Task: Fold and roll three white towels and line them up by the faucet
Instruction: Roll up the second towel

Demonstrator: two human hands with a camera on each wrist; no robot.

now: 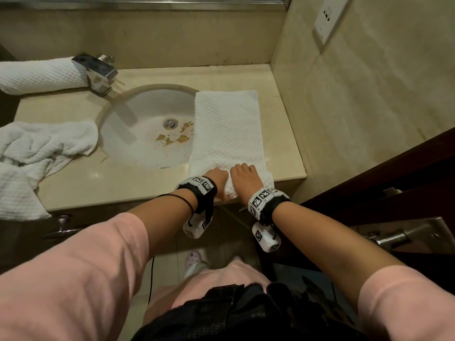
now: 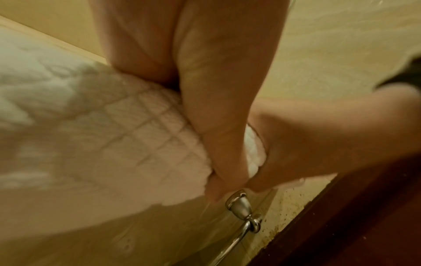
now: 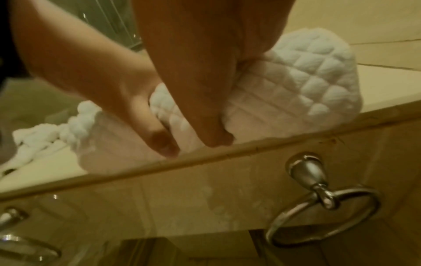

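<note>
White quilted towel (image 1: 227, 129), folded long, lies on the beige stone tabletop (image 1: 103, 183) right of the sink (image 1: 145, 134); left hand (image 1: 216, 174) and right hand (image 1: 245, 174) curl round its rolled near end. Keep the roll tight and even. Farther off, one rolled towel (image 1: 39, 75) sits beside the chrome faucet (image 1: 96, 70).

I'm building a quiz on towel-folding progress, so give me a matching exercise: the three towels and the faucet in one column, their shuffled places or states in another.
Things:
1. rolled towel
2. crumpled towel
3. folded towel
4. faucet

States:
A. flat, near end being rolled under both hands
B. chrome, behind the sink
C. finished, lying beside the faucet
D. loose heap left of the sink

Pairs: 1-C, 2-D, 3-A, 4-B
</note>
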